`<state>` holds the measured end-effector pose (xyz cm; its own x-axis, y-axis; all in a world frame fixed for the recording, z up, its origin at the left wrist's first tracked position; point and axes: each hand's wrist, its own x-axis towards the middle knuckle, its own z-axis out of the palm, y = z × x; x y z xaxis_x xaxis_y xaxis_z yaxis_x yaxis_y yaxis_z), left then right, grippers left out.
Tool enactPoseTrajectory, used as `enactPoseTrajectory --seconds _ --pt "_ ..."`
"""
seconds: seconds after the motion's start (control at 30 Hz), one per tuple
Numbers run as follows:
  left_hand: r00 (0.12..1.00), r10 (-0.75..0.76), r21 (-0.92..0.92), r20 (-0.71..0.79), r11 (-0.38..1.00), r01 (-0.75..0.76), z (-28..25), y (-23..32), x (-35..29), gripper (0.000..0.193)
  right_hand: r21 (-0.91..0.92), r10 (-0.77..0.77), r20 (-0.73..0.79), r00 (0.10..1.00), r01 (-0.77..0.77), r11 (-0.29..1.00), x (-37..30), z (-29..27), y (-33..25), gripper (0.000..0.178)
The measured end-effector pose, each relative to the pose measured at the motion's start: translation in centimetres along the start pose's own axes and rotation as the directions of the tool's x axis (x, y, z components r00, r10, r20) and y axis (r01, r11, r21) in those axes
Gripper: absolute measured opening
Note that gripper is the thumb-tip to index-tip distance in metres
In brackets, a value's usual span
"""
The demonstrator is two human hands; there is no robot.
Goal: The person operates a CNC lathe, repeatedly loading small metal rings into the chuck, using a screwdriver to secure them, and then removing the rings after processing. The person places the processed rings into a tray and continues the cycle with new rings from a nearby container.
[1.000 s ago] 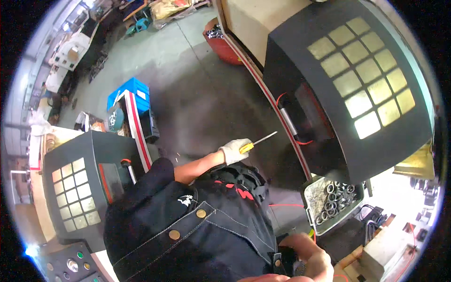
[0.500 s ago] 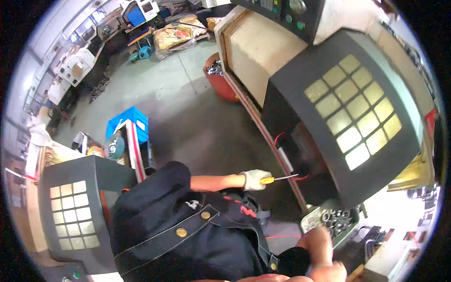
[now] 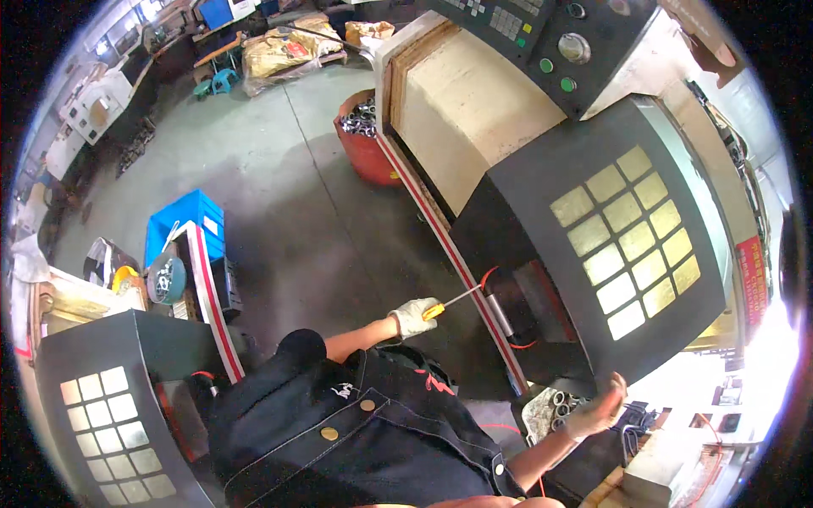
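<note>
My left hand [image 3: 415,317], in a pale work glove, is closed around the yellow handle of a screwdriver [image 3: 434,311]. Its thin metal shaft points up and right, with the tip at the edge of a dark machine opening. By that tip, a silver cylinder [image 3: 500,315] lies at the opening between orange-red curved pieces; whether the tip touches anything I cannot tell. My right hand [image 3: 600,410] is raised with fingers stretched out and nothing visible in it. It is beside the lower corner of the dark machine door [image 3: 542,186], above a tray [image 3: 535,416] of metal rings.
A control panel [image 3: 529,42] with green buttons tops the right-hand machine. Another dark machine door [image 3: 93,356] stands at left, near a blue crate [image 3: 188,222] and a bowl [image 3: 166,279] of metal parts. A red bin [image 3: 368,157] of metal parts is beyond.
The view has shifted. My left hand with the screwdriver has turned so the shaft slants upward to the opening's edge. My right hand has risen from the lower edge toward the door's corner.
</note>
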<state>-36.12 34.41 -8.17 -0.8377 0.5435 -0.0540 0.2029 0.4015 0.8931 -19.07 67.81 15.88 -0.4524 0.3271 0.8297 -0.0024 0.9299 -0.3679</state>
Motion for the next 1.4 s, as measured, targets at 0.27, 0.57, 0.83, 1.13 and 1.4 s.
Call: enactPoseTrajectory --seconds 0.27,0.57,0.83,1.13,1.4 --pt "0.996 -0.024 0.173 0.081 0.985 0.01 -4.7 -2.9 2.4 0.033 0.397 0.826 0.322 0.463 -0.858 0.326 4.7 -2.7 17.2 0.056" --pt "0.845 -0.033 -0.334 0.534 0.91 0.247 -13.0 -1.0 -4.6 0.036 0.311 0.886 0.04 0.461 -0.849 0.427 1.7 1.0 17.3 0.055" --pt "0.599 0.158 -0.124 0.785 0.987 -0.097 -11.5 2.3 -5.5 0.049 0.347 0.874 0.167 0.455 -0.857 0.38 3.4 5.3 15.7 0.052" --pt "0.785 0.072 0.154 0.616 0.966 -0.209 -12.0 -1.2 -3.6 0.036 0.261 0.687 0.072 0.723 -0.678 0.687 3.3 12.6 11.5 0.042" --pt "0.621 0.022 -0.227 0.784 0.94 0.253 -10.7 -1.7 -4.1 0.027 0.259 0.738 0.062 0.672 -0.725 0.638 3.9 18.3 7.5 0.064"
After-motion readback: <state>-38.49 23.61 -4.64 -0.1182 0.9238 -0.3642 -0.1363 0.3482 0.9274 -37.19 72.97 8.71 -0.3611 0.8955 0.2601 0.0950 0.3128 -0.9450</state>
